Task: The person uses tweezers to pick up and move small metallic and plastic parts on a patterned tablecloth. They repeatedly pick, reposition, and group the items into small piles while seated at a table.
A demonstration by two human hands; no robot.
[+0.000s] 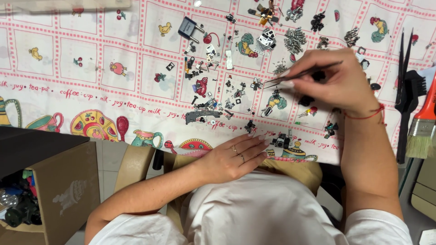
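Observation:
My right hand holds dark metal tweezers, their tips pointing left toward small parts near the middle of the patterned tablecloth. My left hand rests flat at the cloth's near edge, fingers together, holding nothing; its fingertips lie beside a small black part. Several tiny screws, black clips and metal pieces are scattered between the two hands. A pile of silver screws lies just above my right hand.
A brown cardboard box with dark items stands at the lower left. At the right edge lie a paintbrush with an orange handle, a black brush and thin black tools. A grey plug-like part sits near the top.

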